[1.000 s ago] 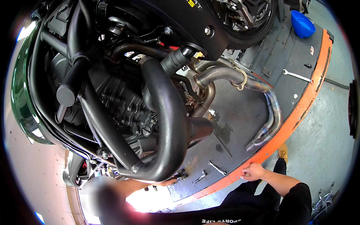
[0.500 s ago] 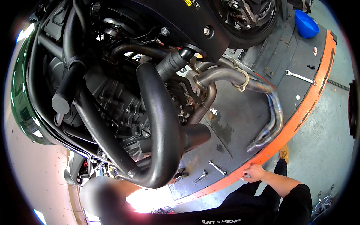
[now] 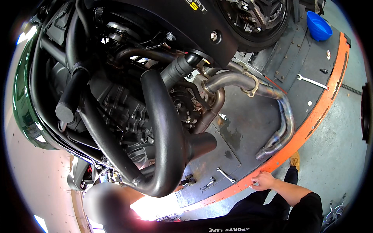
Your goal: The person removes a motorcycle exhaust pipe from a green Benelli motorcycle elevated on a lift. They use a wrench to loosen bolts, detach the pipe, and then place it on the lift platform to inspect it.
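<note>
Right hand [image 3: 263,179]: on the platform's orange rim, nearer the person than the header's lower end; fingers loosely curled, whether around anything I cannot tell.
Left hand [image 3: 178,188]: left of the header, nearly all hidden behind the black tube; I cannot tell how open it is or what it holds.
Bike [image 3: 128,101]: mostly left of the header, dark engine showing.
Platform [image 3: 252,120]: under the header and past both its sides; dark top, curved orange rim.
Black tube [image 3: 167,132]: left of the header, thick and bent, a short stub pointing rightward.
Header [image 3: 233,79]: bent steel pipes, tinted blue and brown, running out from the bike over the platform.
Wheel [image 3: 272,37]: beyond the header.
Blue funnel [image 3: 319,26]: beyond the header and to its right.
Far wrench [image 3: 313,82]: right of the header, on the platform.
Near wrench [image 3: 225,175]: left of the header's lower end, nearer the person.
Small tool [image 3: 211,181]: farther left of the header, just beside the near wrench.
</note>
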Available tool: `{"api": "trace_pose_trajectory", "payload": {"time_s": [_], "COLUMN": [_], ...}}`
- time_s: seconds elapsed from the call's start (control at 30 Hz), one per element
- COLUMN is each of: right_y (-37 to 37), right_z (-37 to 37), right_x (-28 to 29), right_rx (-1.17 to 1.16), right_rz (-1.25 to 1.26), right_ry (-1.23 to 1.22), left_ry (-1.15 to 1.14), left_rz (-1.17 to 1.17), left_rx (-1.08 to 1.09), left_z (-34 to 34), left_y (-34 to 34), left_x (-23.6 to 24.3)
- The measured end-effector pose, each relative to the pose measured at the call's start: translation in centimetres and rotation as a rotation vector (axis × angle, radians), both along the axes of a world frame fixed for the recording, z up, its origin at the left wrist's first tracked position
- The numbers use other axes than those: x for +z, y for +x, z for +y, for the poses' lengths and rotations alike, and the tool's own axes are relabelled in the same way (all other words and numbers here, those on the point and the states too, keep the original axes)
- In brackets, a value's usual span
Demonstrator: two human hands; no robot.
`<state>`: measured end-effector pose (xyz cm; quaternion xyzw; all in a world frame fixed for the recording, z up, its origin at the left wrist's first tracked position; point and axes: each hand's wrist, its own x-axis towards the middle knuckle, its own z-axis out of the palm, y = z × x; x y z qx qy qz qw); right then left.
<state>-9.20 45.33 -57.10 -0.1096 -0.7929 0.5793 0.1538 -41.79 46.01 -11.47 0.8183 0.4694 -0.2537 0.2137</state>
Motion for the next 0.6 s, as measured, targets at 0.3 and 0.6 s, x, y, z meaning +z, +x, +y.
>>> {"api": "trace_pose_trajectory", "payload": {"time_s": [0.3,0.6], "right_y": [0.01,-0.02], "right_z": [0.08,-0.08], "right_x": [0.0,-0.1], "right_rx": [-0.003,-0.02], "right_rz": [0.005,0.043], "right_ry": [0.033,0.029], "left_ry": [-0.01,-0.023], "left_rz": [0.024,0.029], "left_rx": [0.021,0.015], "left_z": [-0.14,0.14], "left_y": [-0.15,0.05], "left_x": [-0.11,0.0]}}
